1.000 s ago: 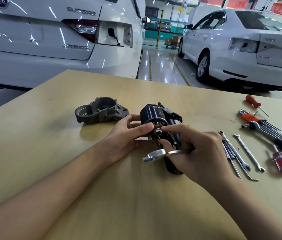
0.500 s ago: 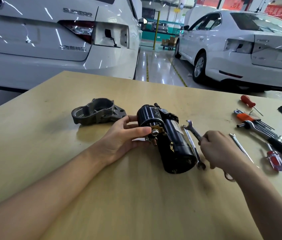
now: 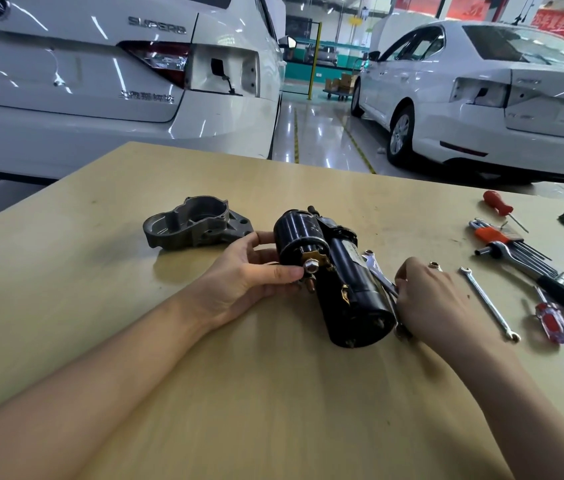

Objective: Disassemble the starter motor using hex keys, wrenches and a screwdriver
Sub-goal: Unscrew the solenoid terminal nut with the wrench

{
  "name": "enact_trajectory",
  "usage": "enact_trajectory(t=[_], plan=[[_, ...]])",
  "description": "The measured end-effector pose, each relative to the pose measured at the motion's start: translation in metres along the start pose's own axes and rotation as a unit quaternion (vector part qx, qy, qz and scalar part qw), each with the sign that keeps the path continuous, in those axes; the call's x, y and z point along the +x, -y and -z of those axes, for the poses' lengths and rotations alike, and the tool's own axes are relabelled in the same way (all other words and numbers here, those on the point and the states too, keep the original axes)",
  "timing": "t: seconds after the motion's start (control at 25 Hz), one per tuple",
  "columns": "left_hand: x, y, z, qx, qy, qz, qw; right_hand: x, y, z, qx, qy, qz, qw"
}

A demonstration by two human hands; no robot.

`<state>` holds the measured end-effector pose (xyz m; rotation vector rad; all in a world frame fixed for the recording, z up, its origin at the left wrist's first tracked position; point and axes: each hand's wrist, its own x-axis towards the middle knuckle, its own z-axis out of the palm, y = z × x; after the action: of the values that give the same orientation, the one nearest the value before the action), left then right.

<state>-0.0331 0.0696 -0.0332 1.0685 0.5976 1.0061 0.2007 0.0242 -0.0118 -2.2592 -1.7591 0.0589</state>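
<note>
Starter motor [image 3: 336, 282] lies on table [image 3: 100, 271] between both hands. Left hand [image 3: 249, 275] grips its solenoid end, thumb by terminal nut. Right hand [image 3: 426, 296] curls around wrenches [image 3: 379, 273] just beside motor (grip partly hidden, fingers out of sight). Motor black, glossy, brass terminals.

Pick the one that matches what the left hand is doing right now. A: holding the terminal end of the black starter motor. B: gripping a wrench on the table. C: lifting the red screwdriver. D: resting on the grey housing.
A: the left hand has fingers and thumb round the end of the starter motor, thumb tip by the terminal nut; the grey housing lies apart, untouched.
</note>
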Motion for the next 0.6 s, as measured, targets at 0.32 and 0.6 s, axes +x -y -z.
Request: enact_trajectory(t=[0.32,0.6], plan=[[0.000,0.000,-0.006,0.003,-0.026,-0.004,1.000,-0.018,0.024,0.023,0.234,-0.248,0.206,0.917],[-0.001,-0.003,-0.006,0.004,-0.010,0.007,1.000,-0.041,0.053,-0.003,0.235,-0.267,0.356,0.864]])
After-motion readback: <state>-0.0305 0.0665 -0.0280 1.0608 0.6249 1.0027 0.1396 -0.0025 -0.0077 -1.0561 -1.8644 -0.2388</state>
